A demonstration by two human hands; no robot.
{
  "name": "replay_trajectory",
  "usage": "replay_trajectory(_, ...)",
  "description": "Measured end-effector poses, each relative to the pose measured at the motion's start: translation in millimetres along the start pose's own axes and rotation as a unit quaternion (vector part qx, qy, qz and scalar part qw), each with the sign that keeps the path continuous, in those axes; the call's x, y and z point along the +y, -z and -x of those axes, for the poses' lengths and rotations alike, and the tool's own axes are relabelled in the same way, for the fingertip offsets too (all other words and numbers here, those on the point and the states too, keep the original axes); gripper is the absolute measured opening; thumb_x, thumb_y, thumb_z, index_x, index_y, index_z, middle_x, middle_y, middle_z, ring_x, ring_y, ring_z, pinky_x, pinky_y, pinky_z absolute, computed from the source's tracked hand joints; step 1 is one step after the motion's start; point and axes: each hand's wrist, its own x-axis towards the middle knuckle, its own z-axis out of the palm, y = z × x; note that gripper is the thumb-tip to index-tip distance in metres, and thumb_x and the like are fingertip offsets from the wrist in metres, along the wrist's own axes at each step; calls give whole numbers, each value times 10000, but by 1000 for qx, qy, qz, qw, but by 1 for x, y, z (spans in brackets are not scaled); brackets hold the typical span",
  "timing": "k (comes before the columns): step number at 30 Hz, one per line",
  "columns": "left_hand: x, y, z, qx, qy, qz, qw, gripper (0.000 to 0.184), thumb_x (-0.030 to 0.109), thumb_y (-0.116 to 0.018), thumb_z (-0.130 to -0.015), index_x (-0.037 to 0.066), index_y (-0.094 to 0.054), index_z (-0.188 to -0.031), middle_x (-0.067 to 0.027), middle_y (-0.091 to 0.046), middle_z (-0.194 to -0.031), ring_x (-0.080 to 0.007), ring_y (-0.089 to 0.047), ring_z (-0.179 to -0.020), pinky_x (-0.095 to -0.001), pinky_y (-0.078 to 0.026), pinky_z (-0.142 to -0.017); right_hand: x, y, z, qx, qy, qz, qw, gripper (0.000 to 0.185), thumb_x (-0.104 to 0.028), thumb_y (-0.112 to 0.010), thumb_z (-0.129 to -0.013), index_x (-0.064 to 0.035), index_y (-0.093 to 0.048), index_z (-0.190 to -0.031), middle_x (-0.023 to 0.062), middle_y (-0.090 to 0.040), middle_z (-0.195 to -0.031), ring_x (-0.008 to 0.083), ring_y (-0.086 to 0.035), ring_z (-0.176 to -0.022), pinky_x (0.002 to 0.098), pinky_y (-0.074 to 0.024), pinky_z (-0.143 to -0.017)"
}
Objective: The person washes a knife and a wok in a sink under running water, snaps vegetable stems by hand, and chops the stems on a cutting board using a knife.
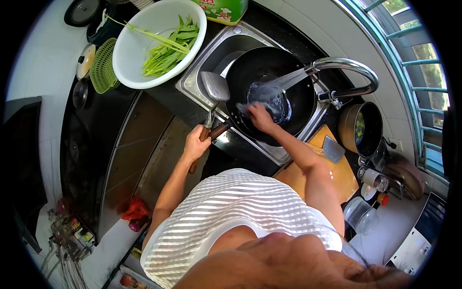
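A black wok [301, 106] rests over the metal sink [195, 83], tilted a little, with water pooled inside it. My left hand [196, 144] is closed around the wok's wooden handle [220, 130] and also grips the wooden-handled metal spatula [215, 86], whose blade points up beside the rim. Inside the wok, my right hand [260, 118] is closed on a small greyish scrubber [243, 110], partly hidden and blurred, against the inner wall. Water runs from the curved chrome faucet [358, 67] into the wok near that hand.
A white basin [127, 62] of cut green vegetables [166, 53] stands left of the sink, beside a green basket [101, 67]. To the right lie a wooden cutting board [341, 180] and a cleaver [333, 149]. Behind them is a pot [349, 125]; a glass jar [361, 214] stands nearer.
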Motion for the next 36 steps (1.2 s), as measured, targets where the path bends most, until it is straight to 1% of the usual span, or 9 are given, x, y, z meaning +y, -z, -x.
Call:
replay_trajectory(6,-4,-22,4,61,-80,-68,993,277,84,-590,-638,-16,-507,-883,-150,-531,-884,-324,-514,-844,-373,-415,-722,38,27,-104,149,110,169,968,182,-68,-475,-695,-87,-510,-873,132,-464,-941,309,-445,-944,386,-397,-761)
replay_trajectory(9,-6,-21,4,65,-75,-69,993,274,86,-585,-641,-6,-510,-887,-148,-541,-870,-327,-528,-827,-379,-423,-698,73,77,-97,148,60,312,937,193,-143,-484,-701,-109,-518,-887,110,-472,-944,283,-449,-925,385,-379,-743)
replay_trajectory(11,-7,-21,5,68,-77,-62,993,273,86,-583,-642,-2,-511,-890,-147,-544,-862,-329,-532,-817,-382,-425,-686,98,95,-69,21,-32,408,912,182,-176,-480,-731,-128,-550,-891,88,-495,-951,268,-452,-976,424,-370,-771)
replay_trajectory(13,-3,-19,5,73,-71,-72,992,270,88,-577,-645,7,-512,-893,-148,-546,-854,-343,-538,-789,-391,-428,-658,109,97,-16,64,16,451,890,158,-161,-468,-752,-137,-550,-885,75,-490,-973,243,-439,-1002,471,-384,-761)
replay_trajectory(19,1,-16,4,82,-29,-47,995,274,92,-572,-644,10,-513,-899,-147,-544,-841,-362,-539,-761,-395,-428,-637,28,60,50,-180,-121,251,943,238,-68,-505,-701,-143,-526,-926,116,-476,-922,308,-451,-936,422,-441,-721)
replay_trajectory(24,-1,-12,5,72,-87,-7,994,264,87,-575,-618,-5,-521,-859,-161,-539,-819,-348,-537,-766,-381,-426,-659,-10,-4,-4,-5,27,-52,998,192,-25,-478,-730,-78,-514,-911,169,-474,-925,344,-445,-903,399,-392,-774)
replay_trajectory(31,56,64,-3,174,-39,62,982,183,121,-626,-706,33,-468,-733,-33,-468,-583,-96,-488,-531,-280,-394,-477,31,27,-92,113,53,169,978,134,-76,-477,-720,-64,-524,-845,153,-485,-872,322,-460,-869,402,-400,-738)
replay_trajectory(33,57,94,-18,167,-27,269,948,177,110,-602,-755,39,-471,-850,13,-470,-628,-46,-443,-453,-187,-373,-411,58,38,-78,91,19,226,970,183,-67,-468,-733,-59,-531,-905,166,-492,-860,334,-458,-871,405,-404,-711)
replay_trajectory(36,37,139,-54,179,21,328,927,189,117,-561,-781,15,-464,-907,10,-458,-610,-66,-448,-422,-199,-366,-384,80,43,-35,64,-15,255,965,269,-25,-470,-709,-57,-512,-972,186,-495,-900,368,-471,-849,435,-412,-734)
